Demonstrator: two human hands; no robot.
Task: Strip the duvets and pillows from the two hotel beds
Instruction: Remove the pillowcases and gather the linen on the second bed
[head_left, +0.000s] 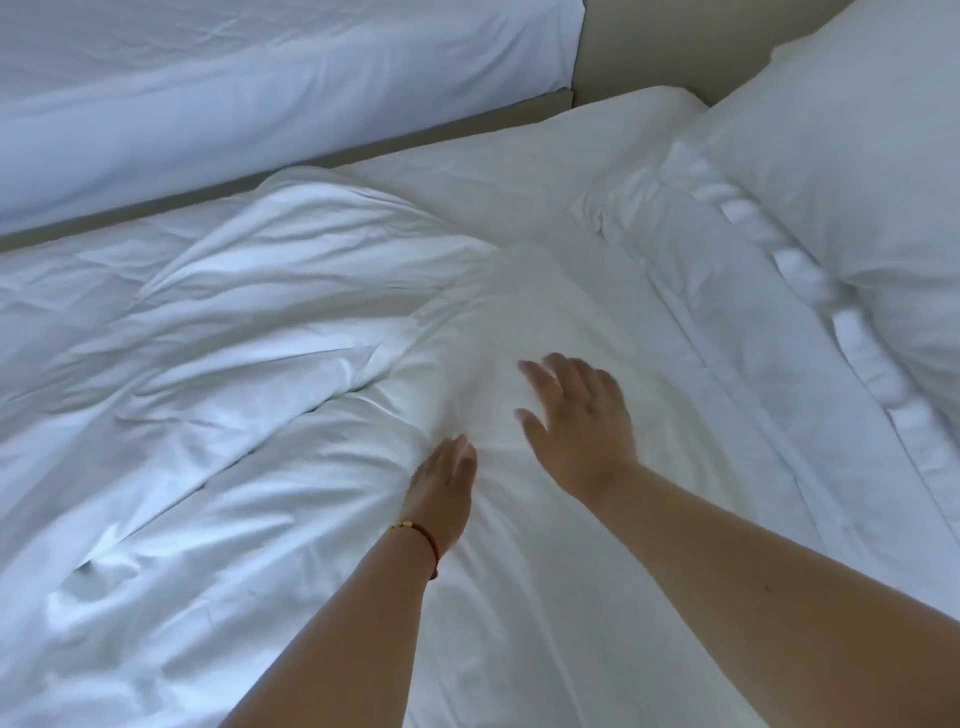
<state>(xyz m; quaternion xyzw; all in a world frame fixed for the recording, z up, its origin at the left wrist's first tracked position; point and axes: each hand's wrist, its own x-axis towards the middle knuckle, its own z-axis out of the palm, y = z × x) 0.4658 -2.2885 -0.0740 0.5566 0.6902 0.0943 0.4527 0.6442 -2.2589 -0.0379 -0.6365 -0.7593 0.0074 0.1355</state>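
Hands are working the near bed's duvet (218, 332): left hand (441, 499) gripping its bunched top edge, right hand (576, 421) spread, ungripping, needing a grasp to pull.

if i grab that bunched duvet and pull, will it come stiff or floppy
Probably floppy: the duvet lies in soft folds and creases around the left hand. Likely light for its bulk, since it looks puffy. It may drag across the sheet in a trailing heap rather than lift as one piece.
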